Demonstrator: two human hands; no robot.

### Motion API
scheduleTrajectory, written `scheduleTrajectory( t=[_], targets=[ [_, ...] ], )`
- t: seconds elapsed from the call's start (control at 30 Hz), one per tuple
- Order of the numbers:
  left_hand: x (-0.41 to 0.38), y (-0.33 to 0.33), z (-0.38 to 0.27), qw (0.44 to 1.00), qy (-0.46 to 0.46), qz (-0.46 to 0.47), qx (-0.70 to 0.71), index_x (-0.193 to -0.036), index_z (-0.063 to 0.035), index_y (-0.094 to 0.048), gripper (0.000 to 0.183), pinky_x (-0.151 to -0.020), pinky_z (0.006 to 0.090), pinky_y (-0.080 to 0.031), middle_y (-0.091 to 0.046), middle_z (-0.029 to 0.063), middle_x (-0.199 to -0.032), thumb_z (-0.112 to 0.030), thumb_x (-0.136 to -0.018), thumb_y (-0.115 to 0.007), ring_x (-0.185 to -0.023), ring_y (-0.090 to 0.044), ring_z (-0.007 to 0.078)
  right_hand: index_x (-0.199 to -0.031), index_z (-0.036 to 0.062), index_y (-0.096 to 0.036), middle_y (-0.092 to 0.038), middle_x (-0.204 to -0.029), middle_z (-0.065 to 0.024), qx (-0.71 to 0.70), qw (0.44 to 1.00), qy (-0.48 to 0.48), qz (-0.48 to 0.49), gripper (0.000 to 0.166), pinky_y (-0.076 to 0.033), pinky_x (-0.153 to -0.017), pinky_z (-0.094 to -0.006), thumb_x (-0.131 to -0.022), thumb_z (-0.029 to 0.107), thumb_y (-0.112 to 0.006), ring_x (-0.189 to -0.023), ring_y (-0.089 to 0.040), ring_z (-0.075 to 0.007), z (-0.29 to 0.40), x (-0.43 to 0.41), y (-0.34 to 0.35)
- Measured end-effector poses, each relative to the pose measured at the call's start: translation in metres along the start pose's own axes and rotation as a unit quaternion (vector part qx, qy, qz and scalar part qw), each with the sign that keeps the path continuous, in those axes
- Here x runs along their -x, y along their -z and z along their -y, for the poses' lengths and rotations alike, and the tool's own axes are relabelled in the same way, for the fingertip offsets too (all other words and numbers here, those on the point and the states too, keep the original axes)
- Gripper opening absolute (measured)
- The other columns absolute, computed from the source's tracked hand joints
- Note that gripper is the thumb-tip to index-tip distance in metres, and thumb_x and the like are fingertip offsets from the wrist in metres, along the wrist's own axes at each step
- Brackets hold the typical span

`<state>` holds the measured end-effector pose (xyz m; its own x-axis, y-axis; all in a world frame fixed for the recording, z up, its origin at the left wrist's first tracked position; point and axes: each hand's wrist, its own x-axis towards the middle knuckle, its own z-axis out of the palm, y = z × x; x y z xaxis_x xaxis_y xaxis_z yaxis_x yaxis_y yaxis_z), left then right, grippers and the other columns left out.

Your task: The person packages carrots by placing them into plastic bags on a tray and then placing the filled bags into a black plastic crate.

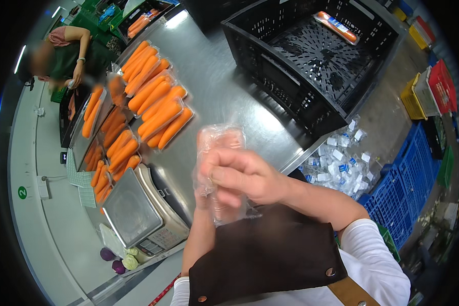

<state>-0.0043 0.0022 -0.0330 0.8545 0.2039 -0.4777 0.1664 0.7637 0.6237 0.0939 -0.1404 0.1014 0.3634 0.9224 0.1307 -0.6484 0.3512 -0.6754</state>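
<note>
A film-wrapped pack of carrots (221, 139) is held up in front of my dark apron, over the near edge of the steel table (214, 84). My right hand (241, 174) lies across its face, thumb and forefinger pinching the clear film. Mostly hidden behind the pack, my left hand (201, 201) supports it from the left and below. Beyond my hands, several trays of carrots (160, 109) lie side by side and overlapping on the table. One carrot pack with a printed label (336, 27) rests inside a black plastic crate (283, 82).
A weighing scale (145, 210) stands at left, with purple and green cabbages (118, 264) beside it. Below the table's right edge is a heap of labelled clear plastic (340, 157), near a blue pallet (401, 187). Another person (76, 57) works at the far left.
</note>
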Motion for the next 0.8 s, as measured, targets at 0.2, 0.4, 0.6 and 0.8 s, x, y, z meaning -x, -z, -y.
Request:
scheduleTrajectory(
  t=[0.2,0.4,0.6,0.8],
  targets=[
    [0.016,0.006,-0.023,0.939,-0.143,0.031,-0.311,-0.143,-0.0022,-0.036,0.086,-0.091,0.038,-0.049,-0.057,0.0163,-0.126,-0.037,-0.073,-0.073,-0.11,-0.059,0.0272,-0.101,0.0058,-0.053,-0.053,-0.073,-0.0007,-0.127,0.987,-0.059,0.074,0.017,-0.038,-0.051,-0.0212,-0.101,0.021,-0.046,-0.053,-0.048,-0.0058,-0.03,-0.024,-0.026],
    [0.005,0.044,-0.035,0.836,-0.166,-0.049,-0.52,-0.145,-0.0034,-0.033,0.097,-0.099,0.0366,-0.045,-0.053,0.0162,-0.134,-0.032,-0.067,-0.081,-0.117,-0.056,0.0265,-0.089,0.0053,-0.06,-0.059,-0.076,-0.0029,0.324,0.932,-0.052,-0.153,0.017,-0.046,-0.06,-0.0238,-0.094,0.022,-0.057,-0.063,-0.057,-0.0102,-0.053,0.024,0.093],
    [0.001,0.062,0.001,0.602,-0.178,-0.112,-0.771,-0.146,-0.0088,-0.033,0.108,-0.089,0.0449,-0.044,-0.053,0.0152,-0.113,-0.045,-0.058,-0.086,-0.104,-0.054,0.0356,-0.095,0.0025,-0.068,-0.069,-0.083,-0.0084,0.234,0.841,-0.133,-0.469,0.045,-0.051,-0.071,-0.0325,-0.089,0.047,-0.061,-0.079,-0.065,-0.0177,-0.13,0.001,0.166],
    [0.012,0.053,0.015,0.559,-0.143,-0.108,-0.81,-0.145,-0.0112,-0.033,0.107,-0.097,0.0493,-0.035,-0.047,0.0139,-0.125,-0.046,-0.06,-0.086,-0.118,-0.044,0.0338,-0.088,-0.0017,-0.069,-0.068,-0.081,-0.0208,0.542,0.758,-0.093,-0.352,0.022,-0.052,-0.072,-0.0387,-0.084,0.019,-0.062,-0.074,-0.066,-0.0338,-0.129,-0.008,0.177]
  ],
)
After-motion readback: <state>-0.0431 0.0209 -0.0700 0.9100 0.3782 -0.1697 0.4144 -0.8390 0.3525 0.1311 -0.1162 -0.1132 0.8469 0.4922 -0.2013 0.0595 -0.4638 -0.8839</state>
